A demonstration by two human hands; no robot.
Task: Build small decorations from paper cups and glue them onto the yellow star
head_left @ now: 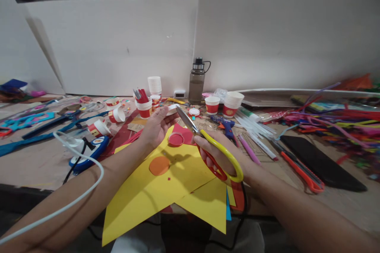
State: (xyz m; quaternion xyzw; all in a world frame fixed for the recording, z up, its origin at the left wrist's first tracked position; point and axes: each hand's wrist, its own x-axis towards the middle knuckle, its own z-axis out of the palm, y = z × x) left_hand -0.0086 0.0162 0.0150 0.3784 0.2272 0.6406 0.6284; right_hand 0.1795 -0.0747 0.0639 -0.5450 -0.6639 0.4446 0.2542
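My left hand [156, 127] pinches a small white piece [172, 109], which looks like part of a paper cup, between thumb and fingers. In my right hand [219, 155] are scissors [187, 121] with one yellow and one red handle loop. Their blades point up and left, the tip beside the white piece; whether they touch it I cannot tell. Below my hands lie yellow paper sheets [133, 201], an orange paper disc [159, 165] and a pink-red round piece with a rim [176, 139].
Paper cups [229, 106] and a water bottle [196, 83] stand at the back. A glue gun [227, 126], a box cutter [303, 172] and a black phone-like slab [322, 162] lie to the right. A white cable [99, 182] crosses my left forearm near a blue-white power strip [92, 154].
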